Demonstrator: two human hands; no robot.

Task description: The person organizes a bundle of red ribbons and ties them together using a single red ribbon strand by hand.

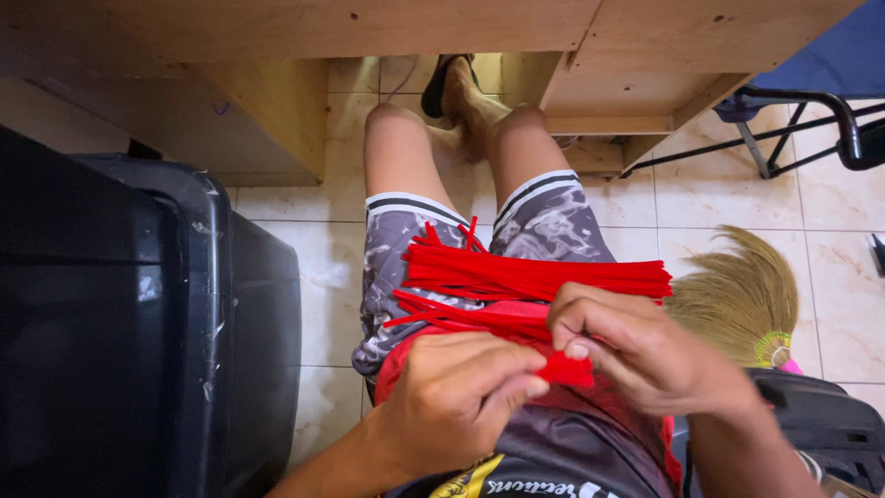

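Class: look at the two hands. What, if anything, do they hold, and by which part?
Both hands, left hand and right hand, pinch a small red strip between fingertips, one at each end. More red strips lie loose across the lap.

You are sitting with a bundle of red strips [539, 277] lying across your lap. Your left hand [456, 397] and right hand [636, 346] are pinching a small red piece [564, 370] between their fingertips. A straw broom [737, 295] is lying on the tiled floor [719, 207], a black bin [120, 323] standing opposite.
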